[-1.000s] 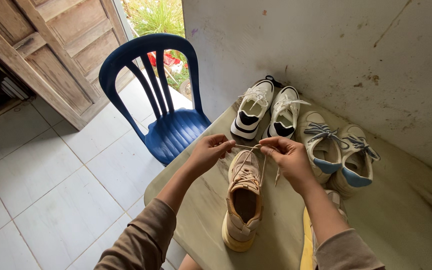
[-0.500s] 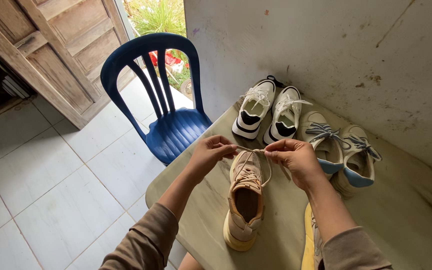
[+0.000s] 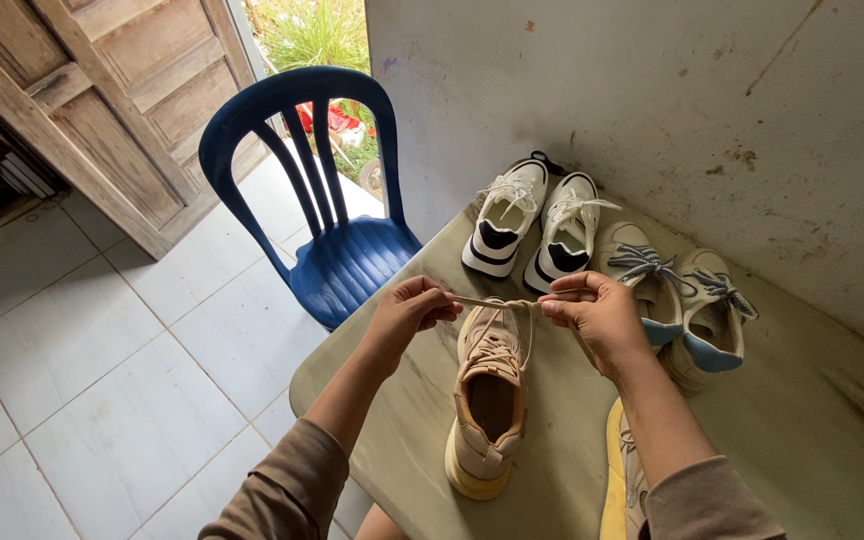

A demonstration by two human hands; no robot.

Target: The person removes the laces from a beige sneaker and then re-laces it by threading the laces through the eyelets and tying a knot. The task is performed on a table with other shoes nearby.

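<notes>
A beige sneaker (image 3: pixel 488 400) with a tan collar stands on the table (image 3: pixel 412 420), toe pointing away from me. Above its toe, my left hand (image 3: pixel 407 315) pinches one end of the beige shoelace (image 3: pixel 497 303). My right hand (image 3: pixel 597 315) pinches the other end, and the lace is pulled taut between them over the shoe's front. A second shoe with a yellow sole (image 3: pixel 617 480) lies under my right forearm, mostly hidden.
A white-and-black sneaker pair (image 3: pixel 532 225) and a cream-and-blue sneaker pair (image 3: pixel 677 300) sit at the table's far side by the wall (image 3: pixel 652 100). A blue plastic chair (image 3: pixel 327 200) stands at the table's left. A wooden door (image 3: pixel 102 110) opens beyond on white floor tiles.
My hands have drawn slightly apart and the lace between them has gone tight and straight. The loose lace end that hung below my right hand is no longer dangling.
</notes>
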